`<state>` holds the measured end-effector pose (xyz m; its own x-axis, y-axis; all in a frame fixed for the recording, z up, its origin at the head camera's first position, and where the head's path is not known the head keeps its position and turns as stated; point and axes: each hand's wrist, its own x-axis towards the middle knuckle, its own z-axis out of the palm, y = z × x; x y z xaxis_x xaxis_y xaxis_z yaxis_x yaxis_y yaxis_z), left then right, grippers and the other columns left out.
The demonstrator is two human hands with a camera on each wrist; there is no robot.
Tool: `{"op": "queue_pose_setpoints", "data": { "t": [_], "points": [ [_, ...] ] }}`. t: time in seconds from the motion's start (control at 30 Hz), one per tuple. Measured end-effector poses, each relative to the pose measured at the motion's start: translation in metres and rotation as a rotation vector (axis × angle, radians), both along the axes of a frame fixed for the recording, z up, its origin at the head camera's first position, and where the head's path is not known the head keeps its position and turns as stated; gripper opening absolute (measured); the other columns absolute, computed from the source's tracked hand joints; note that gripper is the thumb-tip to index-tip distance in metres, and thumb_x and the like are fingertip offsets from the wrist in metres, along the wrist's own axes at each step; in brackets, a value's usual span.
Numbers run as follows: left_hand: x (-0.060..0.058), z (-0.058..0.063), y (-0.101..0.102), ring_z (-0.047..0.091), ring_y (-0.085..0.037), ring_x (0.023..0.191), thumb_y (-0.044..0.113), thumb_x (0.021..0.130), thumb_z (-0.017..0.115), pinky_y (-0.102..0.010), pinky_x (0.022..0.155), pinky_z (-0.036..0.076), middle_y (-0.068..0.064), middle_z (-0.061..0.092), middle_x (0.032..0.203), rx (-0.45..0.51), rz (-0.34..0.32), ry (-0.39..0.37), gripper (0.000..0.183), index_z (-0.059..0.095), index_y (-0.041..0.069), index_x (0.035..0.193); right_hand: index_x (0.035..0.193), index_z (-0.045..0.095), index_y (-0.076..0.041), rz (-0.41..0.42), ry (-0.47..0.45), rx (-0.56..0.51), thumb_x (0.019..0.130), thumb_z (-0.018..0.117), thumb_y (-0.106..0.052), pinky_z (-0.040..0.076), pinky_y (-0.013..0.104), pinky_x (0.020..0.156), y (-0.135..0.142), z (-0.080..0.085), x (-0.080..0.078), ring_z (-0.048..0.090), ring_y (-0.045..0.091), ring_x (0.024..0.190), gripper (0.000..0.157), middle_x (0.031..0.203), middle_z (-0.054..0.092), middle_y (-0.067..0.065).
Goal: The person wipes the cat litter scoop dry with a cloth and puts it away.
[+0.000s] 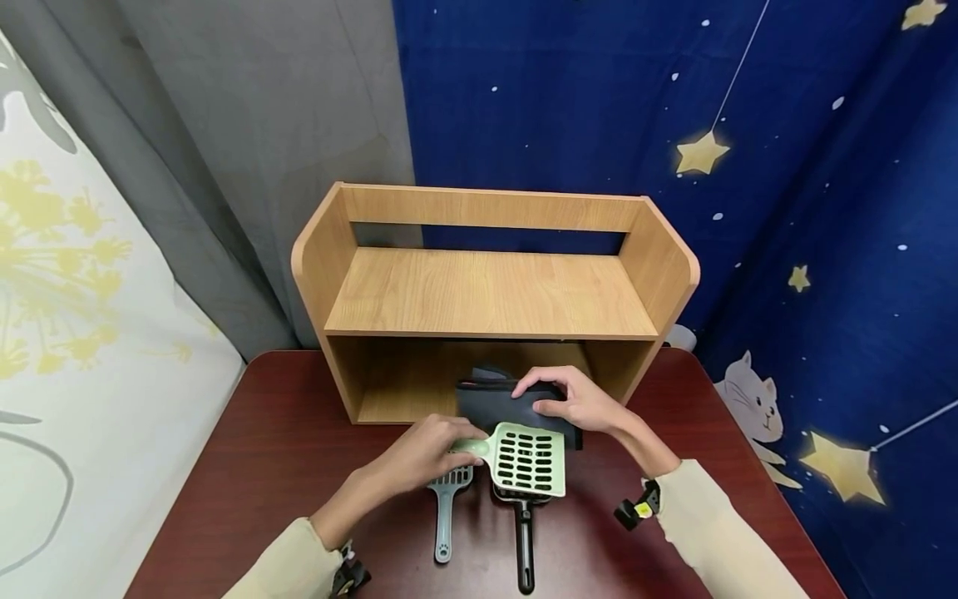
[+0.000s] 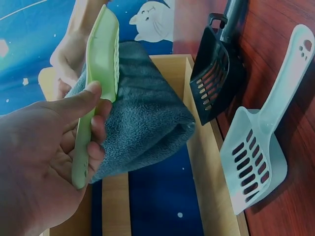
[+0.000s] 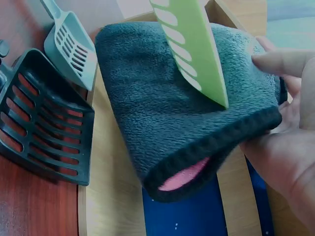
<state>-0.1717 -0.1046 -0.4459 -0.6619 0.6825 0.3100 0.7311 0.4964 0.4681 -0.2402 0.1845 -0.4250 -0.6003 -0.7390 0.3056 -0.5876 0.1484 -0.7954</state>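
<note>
My left hand (image 1: 437, 452) pinches the handle of a light green slotted litter scoop (image 1: 530, 459). In the left wrist view the scoop (image 2: 104, 59) stands on edge, its head close against a folded dark grey cloth (image 2: 142, 108). My right hand (image 1: 572, 398) grips that cloth (image 1: 494, 405) at its edge, thumb on one face and fingers behind. A bit of pink shows inside the fold in the right wrist view. Below the hands, a grey-blue litter scoop (image 1: 444, 516) and a black litter scoop (image 1: 525, 541) lie on the table, the black one's head partly hidden by the green scoop.
A light wooden two-tier shelf (image 1: 490, 291) stands at the back of the dark red table (image 1: 299, 499), right behind the hands. The cloth overlaps its lower opening in the head view. Grey and blue star-patterned curtains (image 1: 554, 100) hang behind it.
</note>
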Motion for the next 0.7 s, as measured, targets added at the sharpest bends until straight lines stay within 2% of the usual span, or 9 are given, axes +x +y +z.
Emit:
{"op": "queue_pose_setpoints", "data": {
  "t": [0.07,0.2,0.4,0.53,0.7],
  "points": [
    [0.000,0.000,0.001,0.061,0.001,0.082,0.025,0.086,0.074,-0.019,0.070,0.049,0.007,0.071,0.097,-0.012,-0.006,0.010,0.025,0.074,0.013,0.108,0.114,0.068,-0.017,0.005,0.002,0.025,0.089,0.068,-0.008,0.045,0.032,0.093,-0.003,0.000,-0.001,0.060,0.019,0.107,0.026,0.112,0.068,0.001],
    [0.002,-0.001,-0.003,0.062,0.000,0.082,0.027,0.086,0.074,-0.020,0.069,0.050,0.007,0.071,0.097,-0.025,0.024,0.039,0.026,0.074,0.014,0.108,0.113,0.069,-0.019,-0.070,0.012,0.076,0.087,0.073,-0.012,0.045,0.030,0.092,0.003,0.000,0.002,0.060,0.016,0.106,0.027,0.112,0.069,-0.002],
    [0.002,-0.005,-0.014,0.066,-0.005,0.085,0.022,0.081,0.078,-0.024,0.071,0.053,0.004,0.072,0.096,0.027,0.065,0.088,0.028,0.074,0.010,0.106,0.110,0.070,-0.008,-0.169,0.011,0.067,0.085,0.073,-0.003,0.044,0.028,0.092,0.026,0.016,0.018,0.060,0.017,0.104,0.026,0.110,0.069,0.005],
    [0.002,-0.006,-0.015,0.066,-0.005,0.083,0.021,0.082,0.078,-0.024,0.071,0.053,0.004,0.072,0.095,0.044,0.054,0.096,0.028,0.074,0.009,0.107,0.110,0.069,-0.005,-0.167,-0.001,0.064,0.086,0.072,-0.002,0.045,0.028,0.092,0.025,0.026,0.022,0.060,0.017,0.105,0.025,0.111,0.069,0.007],
    [0.000,-0.003,-0.003,0.060,0.000,0.077,0.022,0.083,0.077,-0.019,0.067,0.049,0.006,0.072,0.095,0.049,0.029,0.078,0.029,0.074,0.011,0.110,0.110,0.069,-0.006,-0.126,0.008,0.048,0.086,0.070,-0.001,0.046,0.030,0.094,0.008,0.031,0.021,0.061,0.016,0.107,0.025,0.111,0.069,0.006]
  ]
}}
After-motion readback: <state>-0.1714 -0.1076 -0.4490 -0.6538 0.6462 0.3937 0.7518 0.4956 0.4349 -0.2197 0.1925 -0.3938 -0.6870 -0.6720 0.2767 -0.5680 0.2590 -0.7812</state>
